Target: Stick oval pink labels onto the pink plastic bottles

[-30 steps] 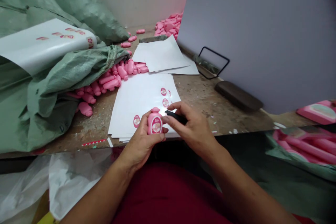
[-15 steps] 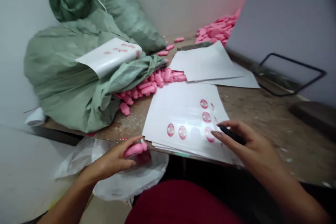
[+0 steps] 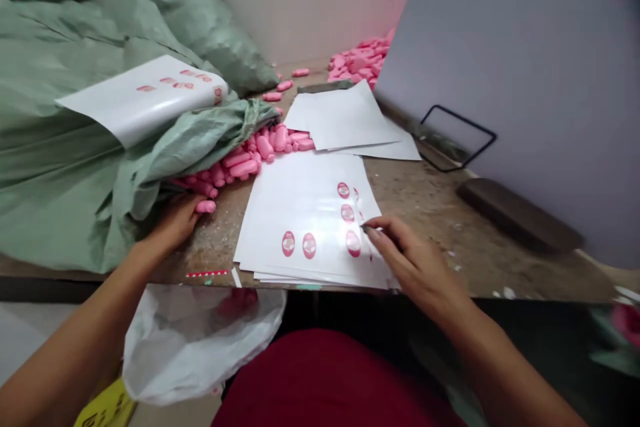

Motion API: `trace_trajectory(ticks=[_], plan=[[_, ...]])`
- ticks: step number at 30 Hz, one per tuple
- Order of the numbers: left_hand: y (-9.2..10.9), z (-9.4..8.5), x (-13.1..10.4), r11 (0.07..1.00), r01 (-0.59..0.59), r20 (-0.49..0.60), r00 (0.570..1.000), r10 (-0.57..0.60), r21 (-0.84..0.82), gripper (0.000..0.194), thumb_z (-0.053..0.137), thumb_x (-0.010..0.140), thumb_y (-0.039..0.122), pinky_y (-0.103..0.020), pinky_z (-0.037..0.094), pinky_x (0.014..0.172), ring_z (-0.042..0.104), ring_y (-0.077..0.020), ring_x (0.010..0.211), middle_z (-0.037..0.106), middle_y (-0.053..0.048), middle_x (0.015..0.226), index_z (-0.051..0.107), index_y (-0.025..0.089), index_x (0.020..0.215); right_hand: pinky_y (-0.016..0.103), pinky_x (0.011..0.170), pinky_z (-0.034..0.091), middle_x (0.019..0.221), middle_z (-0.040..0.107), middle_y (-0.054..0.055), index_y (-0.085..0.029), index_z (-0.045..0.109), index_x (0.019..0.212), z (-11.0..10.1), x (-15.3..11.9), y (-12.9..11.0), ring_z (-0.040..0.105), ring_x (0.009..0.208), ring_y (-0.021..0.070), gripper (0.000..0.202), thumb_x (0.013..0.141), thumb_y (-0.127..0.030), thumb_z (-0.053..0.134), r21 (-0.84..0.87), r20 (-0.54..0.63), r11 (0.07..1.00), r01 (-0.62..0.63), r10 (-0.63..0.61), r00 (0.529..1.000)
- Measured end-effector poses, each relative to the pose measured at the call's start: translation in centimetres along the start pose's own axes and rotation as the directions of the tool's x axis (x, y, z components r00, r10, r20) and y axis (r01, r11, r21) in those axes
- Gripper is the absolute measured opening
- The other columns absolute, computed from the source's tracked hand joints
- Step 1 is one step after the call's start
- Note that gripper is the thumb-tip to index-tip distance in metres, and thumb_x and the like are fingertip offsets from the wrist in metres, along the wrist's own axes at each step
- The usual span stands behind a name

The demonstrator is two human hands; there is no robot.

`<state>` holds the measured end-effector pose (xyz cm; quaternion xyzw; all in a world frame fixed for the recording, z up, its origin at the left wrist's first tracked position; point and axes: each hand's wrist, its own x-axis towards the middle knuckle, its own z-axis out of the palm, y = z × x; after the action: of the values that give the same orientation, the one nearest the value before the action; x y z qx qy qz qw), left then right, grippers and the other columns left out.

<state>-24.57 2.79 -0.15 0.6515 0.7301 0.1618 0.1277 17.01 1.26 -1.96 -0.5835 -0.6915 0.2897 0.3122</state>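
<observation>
At the mouth of the green sack point(image 3: 145, 167), my left hand point(image 3: 176, 220) is closed with a small pink bottle-shaped piece point(image 3: 205, 206) at its fingertips; the sack's folds partly hide the fingers. More pink pieces point(image 3: 243, 165) spill out beside it. My right hand point(image 3: 407, 250) pinches a thin black tool over the right part of a white sticker sheet point(image 3: 270, 200). Only the tool's dark tip shows, so its kind is unclear. Several red oval stickers point(image 3: 309, 246) remain on the glossy sheet, which lies atop a stack of sheets.
An open white plastic bag point(image 3: 200, 347) hangs below the table edge with pink pieces inside. Another sticker sheet point(image 3: 135, 97) rests on the sack. Blank papers point(image 3: 350, 117), a black wire frame point(image 3: 460, 137), a dark oblong case point(image 3: 520, 213) and a pink heap point(image 3: 357, 63) lie farther back.
My left hand has moved from above the plastic bag, where it held a pink piece, up to the sack's mouth. My right hand stays by the stickers, fingers drawn closer together. The view has shifted right.
</observation>
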Motion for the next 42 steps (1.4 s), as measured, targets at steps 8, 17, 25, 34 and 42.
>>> trace_trajectory(ticks=[8,17,25,34,42], plan=[[13.2,7.3,-3.8,0.350,0.207,0.205,0.978,-0.045,-0.913,0.048,0.074,0.077,0.054,-0.031,0.048,0.082,0.065,-0.0202,0.090,0.072,-0.006,0.097,0.064,0.018,0.107,0.030,0.064,0.036,0.072,0.072,0.002,-0.024,0.070,0.095,4.3,1.6,-1.9,0.063,0.063,0.0198,0.016,0.091,-0.029,0.055,-0.279,0.139,0.941,0.192,-0.158,0.978],[16.8,11.2,-3.8,-0.146,0.292,0.316,0.928,-0.196,-0.945,0.031,0.070,0.083,0.024,-0.030,0.049,0.089,0.070,-0.0165,0.097,0.075,-0.004,0.101,0.058,0.022,0.112,0.031,0.070,0.028,0.070,0.073,0.001,-0.021,0.066,0.091,5.8,1.7,-0.8,0.057,0.059,0.0171,0.014,0.095,-0.027,0.054,-0.459,0.115,0.844,0.279,-0.255,0.960],[17.0,11.0,-3.8,-0.146,0.316,0.343,0.914,-0.219,-0.937,0.034,0.068,0.085,0.023,-0.033,0.049,0.092,0.071,-0.0191,0.101,0.076,-0.004,0.098,0.054,0.023,0.116,0.032,0.069,0.028,0.076,0.077,0.002,-0.020,0.066,0.088,6.4,1.6,-1.0,0.053,0.056,0.0167,0.015,0.096,-0.024,0.055,-0.540,0.084,0.786,0.299,-0.303,0.949],[16.7,11.1,-3.7,-0.116,0.332,0.349,0.918,-0.187,-0.936,0.027,0.069,0.084,0.028,-0.030,0.048,0.083,0.068,-0.0181,0.097,0.074,-0.002,0.094,0.055,0.022,0.106,0.032,0.069,0.030,0.074,0.075,0.002,-0.021,0.067,0.089,6.5,2.1,-1.7,0.056,0.058,0.0176,0.012,0.095,-0.026,0.057,-0.539,0.110,0.800,0.264,-0.244,0.963],[16.6,11.1,-3.6,-0.126,0.322,0.341,0.921,-0.187,-0.938,0.032,0.069,0.083,0.027,-0.032,0.049,0.087,0.069,-0.0186,0.097,0.073,-0.003,0.093,0.053,0.022,0.110,0.033,0.072,0.031,0.076,0.075,0.002,-0.023,0.065,0.092,5.3,2.3,-1.3,0.061,0.063,0.0189,0.015,0.095,-0.028,0.052,-0.429,0.169,0.874,0.226,-0.168,0.971]])
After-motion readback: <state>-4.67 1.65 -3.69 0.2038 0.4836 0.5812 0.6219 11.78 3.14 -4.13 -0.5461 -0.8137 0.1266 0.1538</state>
